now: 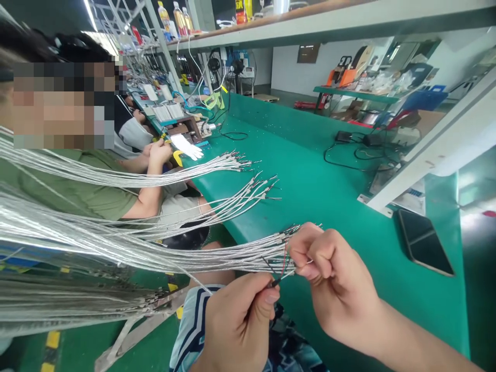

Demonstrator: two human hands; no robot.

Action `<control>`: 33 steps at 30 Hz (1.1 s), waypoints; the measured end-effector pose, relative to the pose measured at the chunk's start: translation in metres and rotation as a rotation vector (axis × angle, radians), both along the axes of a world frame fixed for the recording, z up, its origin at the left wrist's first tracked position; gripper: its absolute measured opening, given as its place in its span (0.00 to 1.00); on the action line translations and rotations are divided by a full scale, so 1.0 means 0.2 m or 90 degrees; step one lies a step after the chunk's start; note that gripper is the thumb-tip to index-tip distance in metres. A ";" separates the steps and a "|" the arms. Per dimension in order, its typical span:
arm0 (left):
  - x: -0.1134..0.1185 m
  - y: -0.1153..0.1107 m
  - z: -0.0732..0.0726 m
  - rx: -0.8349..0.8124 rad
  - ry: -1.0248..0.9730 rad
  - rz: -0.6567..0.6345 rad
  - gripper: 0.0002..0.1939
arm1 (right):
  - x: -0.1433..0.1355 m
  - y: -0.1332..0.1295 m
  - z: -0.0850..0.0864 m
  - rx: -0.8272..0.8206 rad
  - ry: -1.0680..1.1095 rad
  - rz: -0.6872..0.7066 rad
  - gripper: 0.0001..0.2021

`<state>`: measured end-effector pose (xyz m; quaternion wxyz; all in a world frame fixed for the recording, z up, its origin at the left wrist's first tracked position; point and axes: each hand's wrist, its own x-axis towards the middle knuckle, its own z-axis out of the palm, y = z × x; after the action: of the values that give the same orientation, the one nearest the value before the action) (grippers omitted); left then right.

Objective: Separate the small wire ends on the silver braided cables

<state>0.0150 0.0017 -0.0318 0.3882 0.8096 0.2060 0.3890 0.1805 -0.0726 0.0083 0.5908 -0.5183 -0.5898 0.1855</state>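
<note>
My left hand [248, 310] is closed, thumb and forefinger pinching a cable end [276, 282] with a dark sleeve. Thin red and black wires [285, 258] fan out of that end. Just to the right, my right hand [329, 279] is closed with its fingertips at these wires, pinching one of the fine strands; which one is partly hidden by the fingers. Behind both hands lies a thick bundle of silvery cables [217, 257], its stripped ends reaching the green bench. Two more cable bundles, a middle one [228, 204] and a far one [194, 173], stretch over the bench edge.
A phone [424, 242] lies at the bench's right side, near a slanted white post [434, 134]. Black power adapters [372, 139] with cords sit behind it. A co-worker in a green shirt [104, 191] sits at left, near a white glove [186, 146]. A shelf [310, 20] runs overhead.
</note>
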 end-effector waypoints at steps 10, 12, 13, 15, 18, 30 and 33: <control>0.01 0.02 -0.01 -0.001 -0.012 -0.002 0.08 | 0.06 -0.01 0.01 -0.011 0.005 0.014 0.21; 0.00 0.05 -0.02 -0.002 -0.013 0.012 0.08 | 0.10 -0.01 0.05 0.014 -0.008 -0.024 0.20; 0.00 0.07 -0.02 -0.012 -0.005 0.024 0.08 | 0.12 -0.01 0.07 0.045 -0.014 -0.066 0.19; 0.00 0.10 -0.03 -0.054 0.016 0.052 0.09 | 0.16 -0.02 0.10 0.121 -0.014 -0.170 0.17; 0.01 0.12 -0.06 -0.112 0.021 0.076 0.07 | 0.16 -0.02 0.11 0.155 -0.008 -0.207 0.13; 0.04 0.05 -0.06 -0.022 0.046 0.088 0.06 | 0.06 0.02 0.07 -0.068 -0.326 -0.171 0.05; 0.04 0.03 -0.08 0.010 0.037 0.091 0.07 | 0.05 0.03 0.06 -0.080 -0.315 -0.165 0.03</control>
<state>0.0234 0.0077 -0.0485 0.3466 0.8070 0.2717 0.3936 0.1899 -0.0671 0.0201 0.4141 -0.6544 -0.6325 0.0128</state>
